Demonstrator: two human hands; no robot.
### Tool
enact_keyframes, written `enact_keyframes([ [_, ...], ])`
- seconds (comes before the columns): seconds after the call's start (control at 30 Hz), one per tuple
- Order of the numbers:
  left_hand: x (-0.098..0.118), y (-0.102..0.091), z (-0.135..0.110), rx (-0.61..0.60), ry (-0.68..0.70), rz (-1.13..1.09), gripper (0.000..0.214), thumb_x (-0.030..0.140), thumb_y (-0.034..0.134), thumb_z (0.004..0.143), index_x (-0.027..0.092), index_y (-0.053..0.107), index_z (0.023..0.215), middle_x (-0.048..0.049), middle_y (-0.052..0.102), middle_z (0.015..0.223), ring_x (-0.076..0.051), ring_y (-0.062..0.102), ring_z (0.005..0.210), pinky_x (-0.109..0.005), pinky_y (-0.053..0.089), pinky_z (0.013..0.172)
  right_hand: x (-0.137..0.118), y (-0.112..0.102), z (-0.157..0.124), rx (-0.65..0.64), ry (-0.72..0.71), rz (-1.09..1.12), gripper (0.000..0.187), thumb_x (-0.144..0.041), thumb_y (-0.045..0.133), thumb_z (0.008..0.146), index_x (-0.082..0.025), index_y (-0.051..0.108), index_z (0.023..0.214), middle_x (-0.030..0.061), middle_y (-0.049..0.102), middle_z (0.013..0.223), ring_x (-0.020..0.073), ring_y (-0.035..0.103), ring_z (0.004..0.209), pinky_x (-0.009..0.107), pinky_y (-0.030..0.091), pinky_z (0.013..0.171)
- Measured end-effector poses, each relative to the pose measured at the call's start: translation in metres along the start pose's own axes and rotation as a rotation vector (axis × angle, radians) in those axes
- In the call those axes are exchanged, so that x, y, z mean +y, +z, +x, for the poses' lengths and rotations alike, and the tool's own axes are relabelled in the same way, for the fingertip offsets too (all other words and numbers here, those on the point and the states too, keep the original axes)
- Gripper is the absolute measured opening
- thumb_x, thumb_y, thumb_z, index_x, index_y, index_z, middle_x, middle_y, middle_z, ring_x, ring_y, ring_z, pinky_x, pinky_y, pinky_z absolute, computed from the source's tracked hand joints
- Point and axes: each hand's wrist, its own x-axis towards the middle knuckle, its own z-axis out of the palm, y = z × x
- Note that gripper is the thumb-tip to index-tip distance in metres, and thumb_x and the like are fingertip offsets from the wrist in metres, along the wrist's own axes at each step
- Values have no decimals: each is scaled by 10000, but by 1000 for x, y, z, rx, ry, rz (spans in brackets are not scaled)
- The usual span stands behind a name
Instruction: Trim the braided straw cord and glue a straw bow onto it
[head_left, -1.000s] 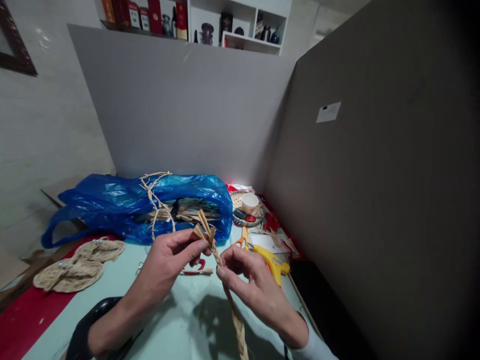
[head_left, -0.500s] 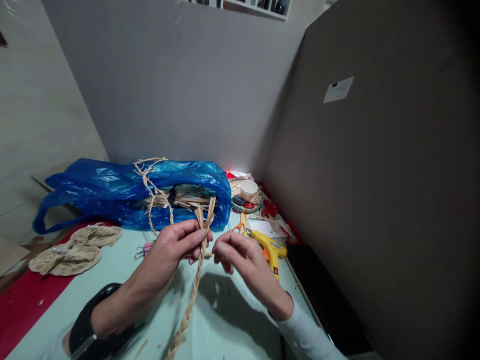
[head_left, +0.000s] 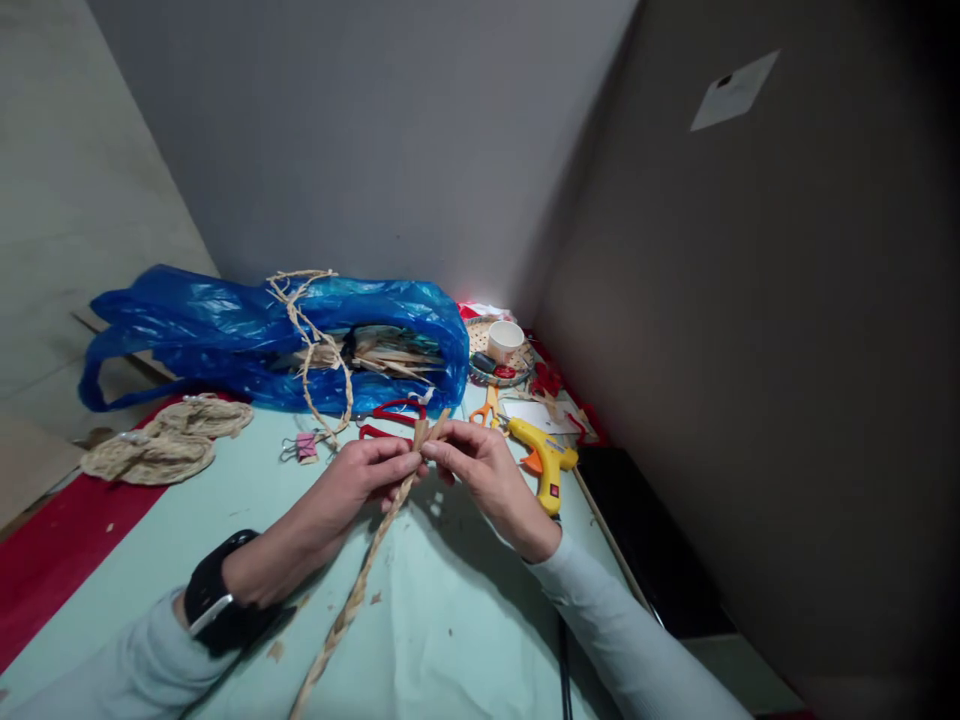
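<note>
A tan braid of dried plant strips (head_left: 347,612) slants up from the bottom edge to my two hands. My left hand (head_left: 373,474) pinches the braid near its upper end, thumb on top. Close beside it, my right hand (head_left: 469,462) has its thumb and fingers closed on a loose strip at the braid's end. Short strip ends (head_left: 430,431) stick up between the hands. Behind them lies a pair of red-handled scissors (head_left: 397,410), partly hidden by the hands and strips.
A blue plastic bag (head_left: 217,340) with dried strips lies at the back. Woven soles (head_left: 150,455) and a pink binder clip (head_left: 306,447) are on the left. A yellow glue gun (head_left: 550,462), orange scissors (head_left: 486,408) and a basket with a white cup (head_left: 505,340) stand right.
My right hand has moved left to the braid's end and closed on a strip. The view has tilted downward, and the red-handled scissors now show behind my hands.
</note>
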Motion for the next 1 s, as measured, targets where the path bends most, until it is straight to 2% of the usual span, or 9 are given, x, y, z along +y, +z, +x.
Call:
enact_keyframes([
  [0.13, -12, -6, -4, -60, -43, -140, 158, 302, 662, 907, 146, 650, 882, 33, 608, 731, -89, 512, 542, -217, 399, 478, 3, 3, 0, -35, -16, -6, 199, -332, 653, 858, -184, 652, 726, -6, 619, 674, 133, 482, 631, 255, 395, 612],
  [0.3, -14, -8, -7, -142, -105, -277, 121, 254, 641, 931, 137, 642, 961, 46, 596, 719, -38, 413, 435, -159, 317, 365, 2, 2, -3, -80, -41, -3, 203, -354, 666, 857, -180, 676, 753, 0, 621, 704, 139, 502, 659, 268, 406, 647],
  [0.4, -15, -11, -7, -168, -135, -326, 104, 238, 627, 943, 142, 634, 983, 51, 599, 729, -36, 435, 427, -149, 337, 347, 4, 2, -4, -106, -58, 5, 177, -332, 660, 866, -180, 680, 779, 0, 619, 731, 137, 507, 679, 268, 406, 658],
  [0.67, -22, -18, -5, -215, -170, -313, 164, 272, 635, 939, 145, 650, 1042, -11, 681, 893, -117, 637, 638, -257, 550, 543, 11, 2, -6, -219, -41, 45, 154, -322, 652, 901, -185, 672, 833, 2, 637, 771, 139, 541, 719, 264, 420, 671],
  [0.87, -25, -16, -3, -241, -154, -297, 264, 315, 630, 938, 161, 635, 1152, -68, 690, 1095, -193, 689, 855, -373, 595, 716, 14, 6, -7, -169, -35, 28, 168, -312, 624, 929, -188, 625, 815, -4, 618, 743, 142, 551, 719, 281, 427, 696],
  [1.0, -25, -13, -2, -249, -145, -299, 300, 333, 625, 939, 168, 625, 1190, -83, 679, 1157, -216, 687, 922, -411, 592, 769, 18, 10, -6, -93, -51, -5, 192, -316, 638, 923, -187, 626, 781, -14, 604, 725, 130, 521, 701, 264, 401, 681],
])
